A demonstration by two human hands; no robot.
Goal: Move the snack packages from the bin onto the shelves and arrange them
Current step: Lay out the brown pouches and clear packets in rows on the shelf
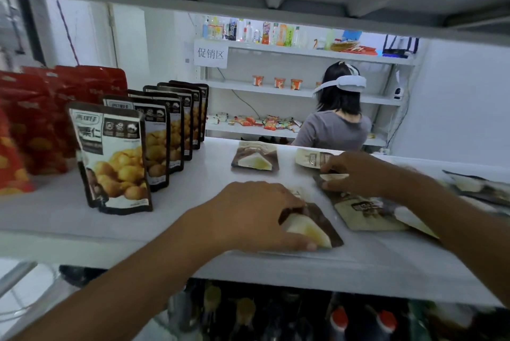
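Lower centre: left hand (256, 213) grips a brown packet (314, 226); right hand (356, 175) pinches a second packet (358, 211) on the shelf (193, 202).

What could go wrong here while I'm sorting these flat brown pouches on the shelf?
The brown pouch held by your left hand lies near the shelf's front edge; a nudge could drop it onto the bottles below. The chestnut pouches stand in a tight row close by, so a sideways sweep might topple them. The pouches by your right hand overlap; pulling one may drag others.
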